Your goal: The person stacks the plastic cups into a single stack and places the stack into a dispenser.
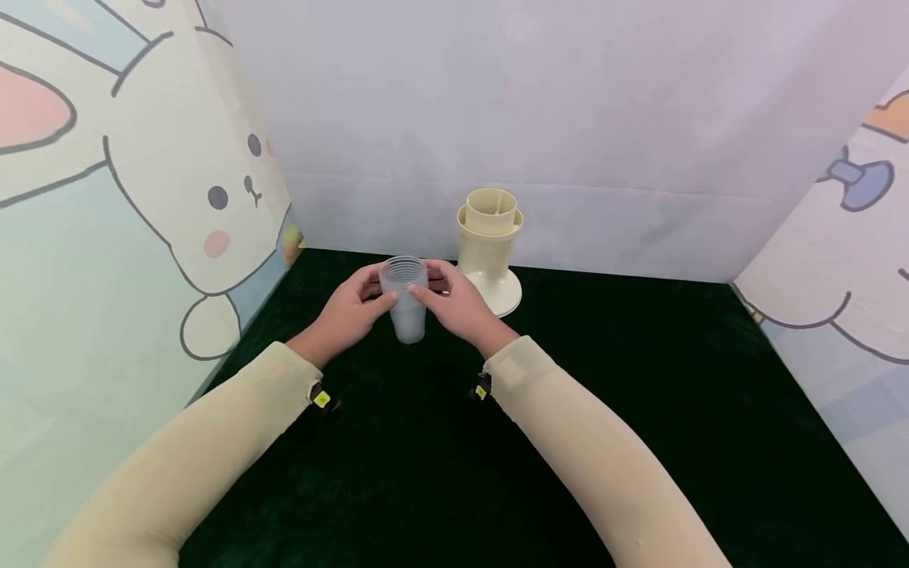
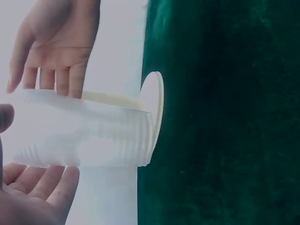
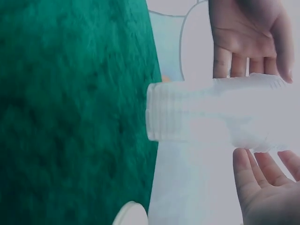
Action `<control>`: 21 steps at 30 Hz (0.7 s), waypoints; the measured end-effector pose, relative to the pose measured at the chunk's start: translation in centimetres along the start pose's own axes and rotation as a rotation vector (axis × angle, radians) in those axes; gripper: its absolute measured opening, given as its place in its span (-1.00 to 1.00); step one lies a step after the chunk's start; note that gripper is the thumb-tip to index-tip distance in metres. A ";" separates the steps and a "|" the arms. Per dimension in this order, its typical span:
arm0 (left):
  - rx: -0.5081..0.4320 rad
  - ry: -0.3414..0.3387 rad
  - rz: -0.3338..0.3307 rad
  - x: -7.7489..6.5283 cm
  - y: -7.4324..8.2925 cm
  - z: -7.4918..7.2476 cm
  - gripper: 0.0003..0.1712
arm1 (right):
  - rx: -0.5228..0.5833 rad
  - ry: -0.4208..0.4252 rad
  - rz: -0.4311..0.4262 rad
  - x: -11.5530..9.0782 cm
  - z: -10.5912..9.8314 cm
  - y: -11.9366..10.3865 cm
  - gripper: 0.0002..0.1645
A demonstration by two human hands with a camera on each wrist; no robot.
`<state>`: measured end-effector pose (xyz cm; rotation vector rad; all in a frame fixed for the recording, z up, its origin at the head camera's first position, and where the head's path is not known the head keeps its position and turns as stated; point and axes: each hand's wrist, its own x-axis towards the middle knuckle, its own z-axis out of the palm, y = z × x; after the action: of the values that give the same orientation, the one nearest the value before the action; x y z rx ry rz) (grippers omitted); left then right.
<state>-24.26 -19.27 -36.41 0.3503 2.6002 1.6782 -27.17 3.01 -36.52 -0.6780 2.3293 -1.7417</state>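
A stack of translucent plastic cups [image 1: 408,312] is held upright between both hands, raised above the dark green cloth. My left hand [image 1: 351,308] grips its left side, thumb in front and fingers behind. From the right, my right hand [image 1: 465,308] grips the same stack, its thumb near the upper rims. The wrist views show the nested cups [image 2: 93,131] sideways, with fingers of both hands along their sides. Just behind the right hand stands a cream cylindrical holder [image 1: 486,252] with a round base; the hand hides part of it.
Dark green cloth [image 1: 639,394] covers the table. A pale fabric backdrop [image 1: 533,102] rises behind it. Printed cartoon panels stand at the left [image 1: 177,181] and right [image 1: 817,260] sides.
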 end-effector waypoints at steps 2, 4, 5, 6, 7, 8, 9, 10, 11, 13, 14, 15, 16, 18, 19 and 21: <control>0.019 -0.010 0.013 0.6 0.7 0.3 -0.26 | -0.003 0.004 -0.011 0.0 -0.7 -0.3 -0.24; 0.030 -0.019 0.031 1.3 1.5 0.6 -0.27 | -0.004 0.008 -0.017 0.0 -1.6 -0.6 -0.23; 0.038 -0.023 0.039 1.6 1.9 0.7 -0.28 | -0.012 0.013 -0.016 0.1 -2.0 -0.9 -0.22; 0.043 -0.027 0.048 2.0 2.3 0.8 -0.28 | -0.024 0.020 -0.010 0.1 -2.5 -1.2 -0.21; 0.048 -0.034 0.055 2.4 2.8 0.9 -0.29 | -0.033 0.026 -0.005 0.1 -3.0 -1.5 -0.20; 0.054 -0.043 0.063 2.7 3.4 0.9 -0.28 | -0.053 0.036 0.003 0.2 -3.4 -1.9 -0.18; 0.060 -0.047 0.069 3.1 4.0 0.9 -0.29 | -0.068 0.043 0.012 0.3 -3.9 -2.3 -0.16; 0.069 -0.051 0.075 3.4 4.6 0.9 -0.29 | -0.085 0.050 0.018 0.4 -4.4 -2.7 -0.15; 0.071 -0.056 0.083 3.7 5.2 0.9 -0.28 | -0.095 0.058 0.021 0.5 -4.9 -3.1 -0.13; 0.064 -0.069 0.100 4.2 6.5 0.8 -0.28 | -0.103 0.071 0.006 0.7 -5.8 -3.9 -0.12; 0.060 -0.075 0.109 4.6 7.1 0.7 -0.28 | -0.109 0.079 -0.008 0.7 -6.3 -4.3 -0.12; 0.052 -0.080 0.118 4.9 7.8 0.7 -0.27 | -0.108 0.086 -0.022 0.8 -6.8 -4.7 -0.12; 0.046 -0.085 0.127 5.2 8.3 0.7 -0.27 | -0.110 0.095 -0.041 0.9 -7.2 -5.1 -0.14; 0.039 -0.094 0.143 5.9 9.4 0.8 -0.26 | -0.123 0.115 -0.079 1.0 -8.1 -5.7 -0.18; 0.037 -0.095 0.148 6.2 9.9 0.9 -0.26 | -0.131 0.124 -0.090 1.1 -8.5 -6.0 -0.20; 0.053 -0.084 0.154 6.8 10.9 1.0 -0.25 | -0.139 0.144 -0.119 1.2 -9.2 -6.5 -0.23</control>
<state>-28.83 -12.68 -26.39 0.6240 2.6210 1.5998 -30.10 9.03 -27.40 -0.7512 2.5771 -1.7430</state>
